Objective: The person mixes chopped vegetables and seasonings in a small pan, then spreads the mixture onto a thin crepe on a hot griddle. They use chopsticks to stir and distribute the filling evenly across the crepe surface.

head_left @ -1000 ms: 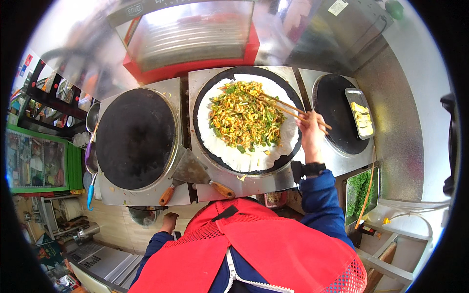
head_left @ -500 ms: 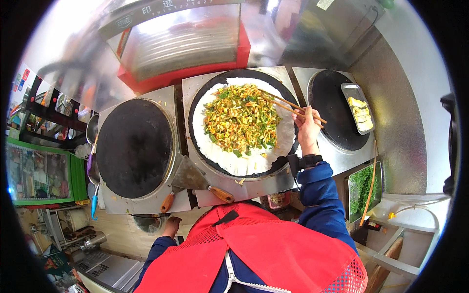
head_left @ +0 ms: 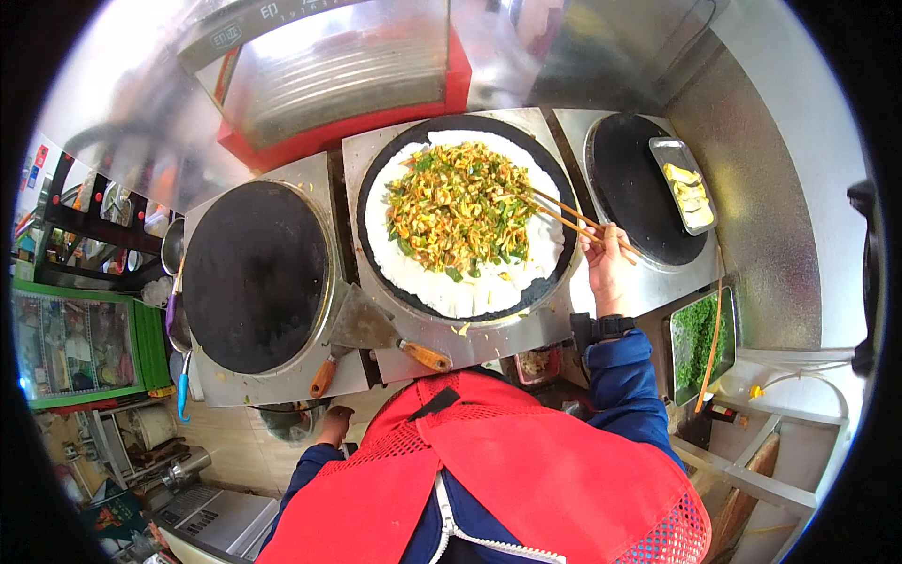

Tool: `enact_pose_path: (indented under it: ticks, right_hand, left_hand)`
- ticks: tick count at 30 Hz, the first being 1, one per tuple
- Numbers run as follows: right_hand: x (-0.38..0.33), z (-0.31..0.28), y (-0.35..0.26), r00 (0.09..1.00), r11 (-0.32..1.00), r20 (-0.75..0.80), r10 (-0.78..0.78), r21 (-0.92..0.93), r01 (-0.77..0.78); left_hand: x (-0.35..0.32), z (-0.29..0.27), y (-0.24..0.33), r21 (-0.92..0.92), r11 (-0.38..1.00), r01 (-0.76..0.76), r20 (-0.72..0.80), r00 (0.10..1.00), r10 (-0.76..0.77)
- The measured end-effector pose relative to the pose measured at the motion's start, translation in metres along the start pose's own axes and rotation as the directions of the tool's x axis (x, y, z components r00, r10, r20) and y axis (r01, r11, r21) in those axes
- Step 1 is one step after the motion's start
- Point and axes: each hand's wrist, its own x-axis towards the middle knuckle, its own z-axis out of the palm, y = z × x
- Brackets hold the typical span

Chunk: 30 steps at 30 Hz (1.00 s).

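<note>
My right hand (head_left: pixel 609 265) is closed round a pair of long wooden chopsticks (head_left: pixel 571 218). Their tips reach into the right side of a heap of chopped, mixed vegetable filling (head_left: pixel 456 202). Beneath the heap lies a thin, pale pancake (head_left: pixel 465 299) on the round black middle griddle (head_left: pixel 484 123), its edge showing all around. My left hand (head_left: pixel 335 426) hangs low at the counter's front edge, beside a clear container (head_left: pixel 287 423); its fingers are too dark and small to read. Two wooden-handled scrapers (head_left: pixel 368 324) lie in front, between the left and middle griddles.
A bare black griddle (head_left: pixel 256 277) stands on the left. On the right griddle (head_left: pixel 631 193) rests a metal tray (head_left: pixel 703 226) with yellow pieces. A tray of chopped greens (head_left: pixel 693 346) sits at the lower right. Behind stands a red-framed glass case (head_left: pixel 338 85).
My right hand and the chopsticks have shifted right and nearer across the heap. The whole view has tilted slightly, so the griddles stand higher in the picture. My left hand stays low.
</note>
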Motion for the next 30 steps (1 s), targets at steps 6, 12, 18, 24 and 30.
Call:
enact_pose_path:
  ticks: [6,12,18,24,30]
  right_hand:
    - [-0.033,-0.027,-0.006,0.999,0.999,0.044,0.000,-0.044,0.002]
    - [-0.057,-0.030,-0.017,0.992,0.992,0.107,-0.065,-0.103,0.076]
    - [-0.064,-0.013,-0.028,1.000,0.967,-0.015,-0.025,-0.254,0.021]
    - [-0.064,0.020,-0.015,0.954,0.986,0.294,0.061,-0.164,-0.012]
    - [-0.054,0.046,-0.013,0.993,0.968,0.115,-0.014,-0.246,0.042]
  left_hand:
    - [-0.009,-0.001,0.004,-0.006,1.000,0.002,0.015,1.000,-0.002]
    - [-0.006,0.003,-0.003,0.035,0.995,-0.093,-0.004,0.996,0.093]
    - [-0.002,0.005,-0.008,0.022,0.999,-0.025,0.050,0.998,0.024]
    - [-0.007,0.001,0.011,-0.007,0.997,0.071,0.050,0.996,-0.070]
    - [-0.014,0.005,0.027,-0.066,0.958,0.279,0.002,0.960,-0.279]
